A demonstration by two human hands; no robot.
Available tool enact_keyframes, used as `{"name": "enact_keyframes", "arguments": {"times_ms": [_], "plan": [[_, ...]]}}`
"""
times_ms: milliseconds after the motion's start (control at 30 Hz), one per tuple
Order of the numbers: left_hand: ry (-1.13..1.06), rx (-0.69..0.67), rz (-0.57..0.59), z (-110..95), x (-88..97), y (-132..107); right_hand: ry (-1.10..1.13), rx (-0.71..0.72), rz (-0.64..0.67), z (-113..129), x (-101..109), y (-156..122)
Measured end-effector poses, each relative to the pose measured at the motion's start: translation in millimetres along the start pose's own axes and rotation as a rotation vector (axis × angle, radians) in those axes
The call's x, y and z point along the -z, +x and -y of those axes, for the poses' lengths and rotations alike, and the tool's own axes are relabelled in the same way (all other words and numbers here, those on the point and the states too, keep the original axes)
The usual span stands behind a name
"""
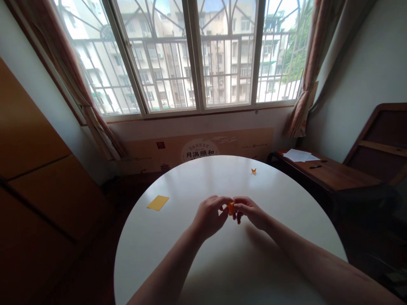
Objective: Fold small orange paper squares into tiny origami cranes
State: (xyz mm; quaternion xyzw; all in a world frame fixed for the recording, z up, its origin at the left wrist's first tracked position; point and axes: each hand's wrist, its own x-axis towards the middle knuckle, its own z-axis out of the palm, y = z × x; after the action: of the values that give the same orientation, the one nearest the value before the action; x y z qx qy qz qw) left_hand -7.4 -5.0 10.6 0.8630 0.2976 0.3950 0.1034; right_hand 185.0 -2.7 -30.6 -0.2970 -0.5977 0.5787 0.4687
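Note:
Between my two hands is a small piece of folded orange paper (231, 208), held a little above the white round table. My left hand (212, 214) pinches it from the left with thumb and fingertips. From the right, my right hand (249, 209) grips the same paper, its lower fingers curled beneath. The fingers cover much of the paper, so its full shape is hidden. Farther back on the table stands a small folded orange paper figure (253, 171) with pointed tips. A flat yellow paper sheet (158, 202) lies to the left of my hands.
The white round table (152, 245) spreads out under my arms. To the right is a wooden bench (333, 169) with white papers (300, 156) on it. A wooden cabinet (47, 195) stands at left, and a barred window (197, 55) is ahead.

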Motion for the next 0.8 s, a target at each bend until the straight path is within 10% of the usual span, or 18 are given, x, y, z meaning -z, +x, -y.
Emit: {"name": "enact_keyframes", "arguments": {"times_ms": [800], "plan": [[0.179, -0.23, -0.125, -9, 5.1, 2, 0.068, 0.186, -0.066, 16, -12, -6]]}}
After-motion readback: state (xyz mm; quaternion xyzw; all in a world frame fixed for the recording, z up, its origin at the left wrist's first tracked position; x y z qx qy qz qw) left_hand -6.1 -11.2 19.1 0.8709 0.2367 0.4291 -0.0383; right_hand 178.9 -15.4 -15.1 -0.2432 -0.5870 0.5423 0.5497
